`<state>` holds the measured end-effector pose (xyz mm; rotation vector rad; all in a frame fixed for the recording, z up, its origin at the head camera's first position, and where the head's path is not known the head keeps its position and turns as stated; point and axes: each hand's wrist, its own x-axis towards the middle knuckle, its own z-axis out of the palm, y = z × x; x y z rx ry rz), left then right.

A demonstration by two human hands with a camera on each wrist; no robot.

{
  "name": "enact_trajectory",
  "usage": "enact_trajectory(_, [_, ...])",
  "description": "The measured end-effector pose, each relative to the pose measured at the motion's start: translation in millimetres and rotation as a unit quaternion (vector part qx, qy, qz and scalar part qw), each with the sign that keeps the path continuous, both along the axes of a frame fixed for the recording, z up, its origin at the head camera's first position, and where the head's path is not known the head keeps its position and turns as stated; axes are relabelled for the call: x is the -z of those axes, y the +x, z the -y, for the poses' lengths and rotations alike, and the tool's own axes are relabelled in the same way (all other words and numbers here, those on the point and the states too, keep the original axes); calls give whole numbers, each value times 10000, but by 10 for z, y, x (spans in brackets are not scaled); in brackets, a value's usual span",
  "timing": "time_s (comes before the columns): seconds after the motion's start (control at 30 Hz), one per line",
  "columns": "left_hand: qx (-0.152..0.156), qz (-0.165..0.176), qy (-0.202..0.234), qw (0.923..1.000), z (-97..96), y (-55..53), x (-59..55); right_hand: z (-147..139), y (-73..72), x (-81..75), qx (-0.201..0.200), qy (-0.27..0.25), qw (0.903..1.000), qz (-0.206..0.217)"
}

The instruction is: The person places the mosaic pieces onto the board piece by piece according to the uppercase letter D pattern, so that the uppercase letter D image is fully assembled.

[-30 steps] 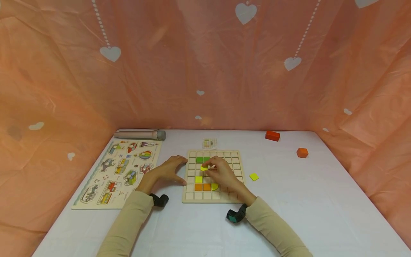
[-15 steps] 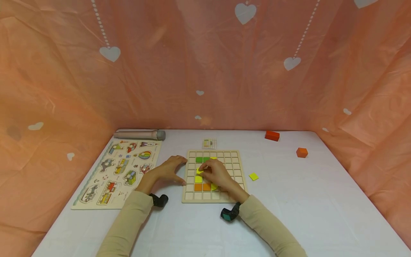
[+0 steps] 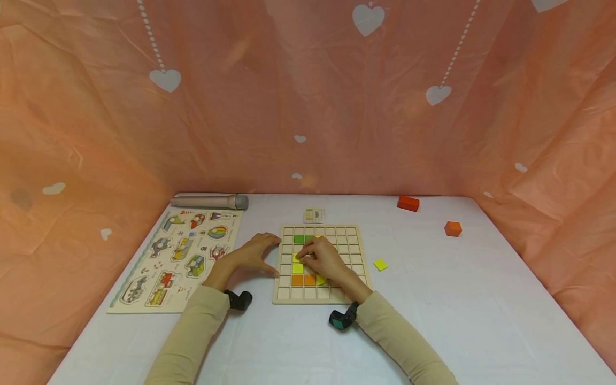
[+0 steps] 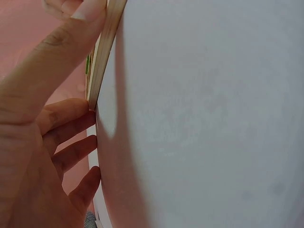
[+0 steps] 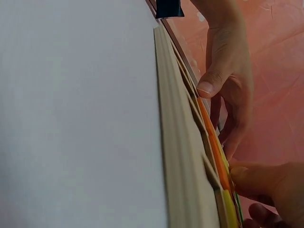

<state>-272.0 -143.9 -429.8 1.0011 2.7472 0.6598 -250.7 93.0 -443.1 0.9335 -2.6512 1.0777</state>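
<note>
A wooden grid board [image 3: 353,249] lies in the middle of the table. Spread thumb and fingers of my left hand [image 3: 248,253] rest against its left edge, also seen along the board's side [image 4: 105,52] in the left wrist view. My right hand [image 3: 328,261] is over the grid, thumb and fingertips pinching a yellow tile [image 3: 295,258] at a cell in the second column. Just below sits another yellow square tile [image 3: 298,269], then orange tiles [image 3: 298,280] and a rounded yellow one [image 3: 321,280]. Green tiles [image 3: 299,239] fill cells near the top; the hand hides some cells.
A small pattern card [image 3: 314,215] lies behind the board. One loose yellow tile [image 3: 380,264] is to its right. Farther off are a red block [image 3: 408,203] and an orange block [image 3: 453,229]. A picture puzzle [image 3: 159,262] and a microphone [image 3: 207,202] are at left.
My right hand has carried the yellow tile left and slightly down, lowering it to a cell above the other yellow square. The left hand has stayed at the board's edge.
</note>
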Motion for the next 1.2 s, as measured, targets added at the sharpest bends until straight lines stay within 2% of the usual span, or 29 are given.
enact_trajectory(0.17, [-24,46,-5,10000,1,3,-7,-22,-2,-41,-357,213,9989,-224])
enact_trajectory(0.33, [-34,68,3,10000,-1,2,-10,-99,-15,-85,-532,54,9979,-377])
enact_trajectory(0.5, [1,-15,68,10000,-1,8,-16,-276,-19,-149,-376,-219,9983,-376])
enact_trajectory(0.8, [-13,-54,34,10000,-4,12,-5,-739,6,-281,61,-771,9941,-766])
enact_trajectory(1.0, [-61,39,-31,10000,-7,18,-9,-1071,37,-351,362,-751,9939,-726])
enact_trajectory(1.2, [-80,66,-60,9999,-11,22,-15,-1399,67,-334,752,-535,9926,-786])
